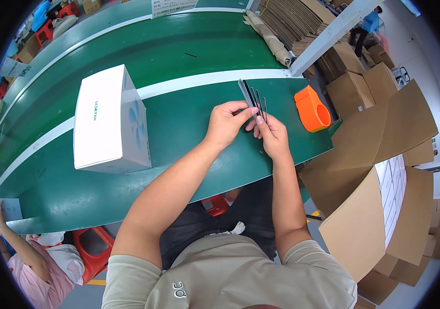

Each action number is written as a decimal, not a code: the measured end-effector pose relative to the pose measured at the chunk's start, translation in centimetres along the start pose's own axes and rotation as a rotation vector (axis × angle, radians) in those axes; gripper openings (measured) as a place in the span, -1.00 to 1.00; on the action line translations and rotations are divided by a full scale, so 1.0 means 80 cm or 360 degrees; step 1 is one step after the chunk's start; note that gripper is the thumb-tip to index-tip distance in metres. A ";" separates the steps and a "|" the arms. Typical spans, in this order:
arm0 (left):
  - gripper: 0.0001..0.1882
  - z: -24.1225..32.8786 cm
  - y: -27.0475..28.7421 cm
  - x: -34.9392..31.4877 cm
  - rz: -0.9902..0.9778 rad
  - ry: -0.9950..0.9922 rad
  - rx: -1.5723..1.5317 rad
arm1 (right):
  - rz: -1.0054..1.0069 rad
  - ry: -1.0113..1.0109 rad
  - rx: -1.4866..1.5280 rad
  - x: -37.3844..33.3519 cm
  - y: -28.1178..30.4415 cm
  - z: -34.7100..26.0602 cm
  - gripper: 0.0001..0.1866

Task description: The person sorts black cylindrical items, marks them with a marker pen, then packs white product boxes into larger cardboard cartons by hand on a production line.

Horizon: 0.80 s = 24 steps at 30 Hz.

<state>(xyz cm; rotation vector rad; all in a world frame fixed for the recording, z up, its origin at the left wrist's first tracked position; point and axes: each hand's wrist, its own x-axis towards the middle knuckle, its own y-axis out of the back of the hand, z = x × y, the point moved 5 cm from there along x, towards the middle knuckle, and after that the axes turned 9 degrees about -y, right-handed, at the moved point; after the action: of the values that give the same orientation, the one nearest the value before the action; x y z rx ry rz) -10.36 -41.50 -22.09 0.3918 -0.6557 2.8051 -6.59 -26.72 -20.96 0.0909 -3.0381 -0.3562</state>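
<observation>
Above the green table, both my hands hold a small bundle of thin, stiff black and grey strips (253, 98). The strips fan out upward, and their exact kind is too small to tell. My left hand (226, 122) pinches them from the left between thumb and fingers. From the right, my right hand (271, 135) is closed around their lower ends, with its thumb laid against them. The hands nearly touch, and their fingers hide the bottom of the bundle. A white printed carton (98, 118) with a blue fan picture on its side stands to the left of my hands.
An orange plastic holder (311, 109) with a round opening sits near the table's (189, 144) right end. One thin dark strip (191, 55) lies beyond the white rail (194, 80). At right stands an open cardboard box (359, 221) containing white cartons. Another person (39, 262) sits at left.
</observation>
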 end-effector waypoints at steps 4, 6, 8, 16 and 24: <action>-0.89 0.003 -0.003 0.001 -0.0064 0.0050 -0.0020 | -0.0030 0.0002 0.0057 0.001 0.002 0.006 -0.68; -0.89 0.005 -0.006 -0.002 -0.0094 0.0099 0.0035 | -0.0016 -0.0014 0.0162 0.000 0.003 0.011 -0.67; -0.88 0.009 -0.007 -0.001 -0.0100 0.0086 0.0046 | -0.0013 -0.0006 0.0160 0.000 0.003 0.008 -0.67; -0.85 0.009 -0.010 -0.004 -0.0106 0.0082 0.0030 | 0.0021 0.0083 -0.0125 -0.006 -0.004 -0.005 -0.64; -0.83 0.009 -0.010 -0.001 -0.0127 0.0048 -0.0045 | 0.0000 0.0120 -0.0169 -0.003 -0.003 -0.006 -0.62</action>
<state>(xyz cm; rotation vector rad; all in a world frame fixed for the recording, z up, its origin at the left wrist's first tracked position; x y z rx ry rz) -9.94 -41.18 -21.16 0.3611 -0.6579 2.7177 -6.26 -27.01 -20.58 0.0954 -2.9385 -0.5009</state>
